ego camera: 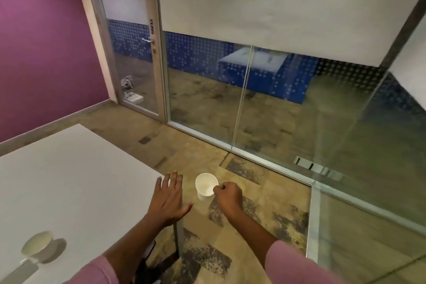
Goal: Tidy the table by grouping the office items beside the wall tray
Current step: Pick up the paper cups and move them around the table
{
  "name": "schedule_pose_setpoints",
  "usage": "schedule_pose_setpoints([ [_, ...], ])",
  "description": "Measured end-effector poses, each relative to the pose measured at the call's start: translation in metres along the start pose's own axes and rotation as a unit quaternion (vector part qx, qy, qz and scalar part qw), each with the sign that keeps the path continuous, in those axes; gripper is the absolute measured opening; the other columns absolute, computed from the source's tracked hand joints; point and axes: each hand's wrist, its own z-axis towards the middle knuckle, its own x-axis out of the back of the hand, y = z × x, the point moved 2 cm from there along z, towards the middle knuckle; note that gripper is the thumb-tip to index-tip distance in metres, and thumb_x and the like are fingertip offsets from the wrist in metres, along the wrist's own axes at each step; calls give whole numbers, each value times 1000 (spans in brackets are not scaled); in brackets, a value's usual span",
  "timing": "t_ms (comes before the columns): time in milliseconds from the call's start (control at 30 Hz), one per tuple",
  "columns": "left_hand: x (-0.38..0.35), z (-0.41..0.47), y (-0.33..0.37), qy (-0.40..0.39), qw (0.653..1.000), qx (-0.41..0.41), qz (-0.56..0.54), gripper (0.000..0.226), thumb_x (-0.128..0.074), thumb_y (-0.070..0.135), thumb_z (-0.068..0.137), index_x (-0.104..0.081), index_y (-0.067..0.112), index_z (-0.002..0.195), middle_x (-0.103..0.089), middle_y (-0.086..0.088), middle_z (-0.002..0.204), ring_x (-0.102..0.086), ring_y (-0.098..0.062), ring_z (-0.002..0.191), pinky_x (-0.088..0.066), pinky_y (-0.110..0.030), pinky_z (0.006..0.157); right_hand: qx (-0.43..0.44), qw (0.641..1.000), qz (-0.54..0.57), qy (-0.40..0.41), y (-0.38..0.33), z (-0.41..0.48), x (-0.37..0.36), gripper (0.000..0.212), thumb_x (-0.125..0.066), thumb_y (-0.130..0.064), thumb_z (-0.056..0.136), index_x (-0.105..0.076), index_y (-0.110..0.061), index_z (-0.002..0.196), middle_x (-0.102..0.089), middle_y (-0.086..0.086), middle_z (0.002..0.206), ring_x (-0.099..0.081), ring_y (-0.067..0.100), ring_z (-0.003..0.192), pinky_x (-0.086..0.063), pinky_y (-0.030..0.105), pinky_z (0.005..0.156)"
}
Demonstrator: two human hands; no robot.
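My right hand (227, 196) pinches the rim of a white paper cup (204, 185) and holds it in the air above the floor, just past the table's right corner. The cup is upright, and its inside looks empty. My left hand (169, 200) is flat with fingers spread, over the corner of the white table (69, 180). A pale round object (36, 245), blurred, sits on the table at the lower left. No wall tray is in view.
A glass partition (288, 110) and a glass door (136, 71) stand ahead across the patterned floor. A purple wall (41, 41) lies to the left. A dark chair part (159, 260) shows under the table's near corner.
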Motion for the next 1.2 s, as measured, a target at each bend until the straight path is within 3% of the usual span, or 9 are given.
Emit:
schedule_pose_setpoints([
  [100, -8, 38, 8, 4, 1000, -8, 5, 99, -22, 78, 79, -20, 9, 150, -18, -18, 159, -18, -37, 145, -11, -52, 118, -8, 1000, 8, 2, 3, 33, 10, 29, -64, -16, 80, -51, -12, 54, -43, 2, 53, -40, 17, 50, -29, 27, 52],
  [267, -21, 109, 1, 17, 1000, -12, 14, 105, -3, 81, 77, -21, 8, 150, -18, -20, 158, -19, -38, 145, -12, -55, 117, -3, 1000, 12, 4, -5, 107, 14, 35, -64, -15, 79, -44, -13, 51, -38, 1, 53, -34, 16, 49, -24, 27, 51],
  [400, -28, 191, -22, 34, 999, 30, 3, 98, -18, 79, 78, -14, 15, 152, -13, -16, 160, -15, -36, 146, -12, -56, 115, 14, 1000, 16, -18, -26, 184, -2, 39, -63, -14, 78, -37, -18, 49, -33, -3, 51, -32, 14, 50, -21, 28, 50],
  [500, -22, 254, -41, 42, 997, 69, -9, 96, -27, 77, 78, -20, 16, 152, -21, -17, 158, -22, -37, 144, -19, -57, 114, 32, 999, -5, -31, -47, 244, -14, 39, -61, -13, 74, -32, -19, 48, -25, -4, 49, -23, 13, 48, -13, 29, 48],
  [667, -15, 350, -69, 39, 995, 85, 14, 93, -31, 73, 81, -13, 17, 153, -15, -17, 160, -17, -36, 146, -14, -56, 115, 54, 997, -3, -49, -87, 339, -28, 18, -60, -17, 77, -57, -9, 61, -44, 4, 58, -39, 19, 55, -24, 29, 53],
  [800, -9, 404, -86, 37, 995, 95, 4, 92, -38, 70, 81, -20, 14, 152, -21, -18, 158, -22, -38, 144, -17, -57, 114, 66, 996, -2, -53, -111, 404, -43, 23, -58, -17, 79, -51, -11, 58, -42, 4, 57, -35, 18, 54, -21, 29, 51],
  [967, -8, 464, -120, 45, 991, 126, 13, 95, -37, 69, 82, -11, 11, 152, -12, -19, 160, -12, -38, 146, -11, -56, 116, 71, 994, 8, -85, -148, 476, -87, 21, -59, -17, 77, -51, -11, 58, -42, 3, 58, -36, 19, 55, -26, 30, 54],
  [1100, -10, 520, -157, 55, 984, 170, 19, 97, -36, 71, 81, -8, 10, 152, -9, -18, 160, -8, -38, 147, -8, -56, 116, 99, 986, 10, -133, -184, 543, -135, 26, -59, -19, 76, -55, 4, 64, -41, 4, 60, -36, 20, 57, -27, 31, 55],
  [1200, -12, 566, -190, 49, 975, 213, 25, 97, -33, 71, 80, -12, 10, 152, -12, -18, 160, -11, -38, 146, -10, -57, 116, 141, 977, 0, -160, -219, 598, -172, 27, -59, -19, 76, -46, -8, 55, -34, 4, 58, -30, 21, 56, -24, 31, 53],
])
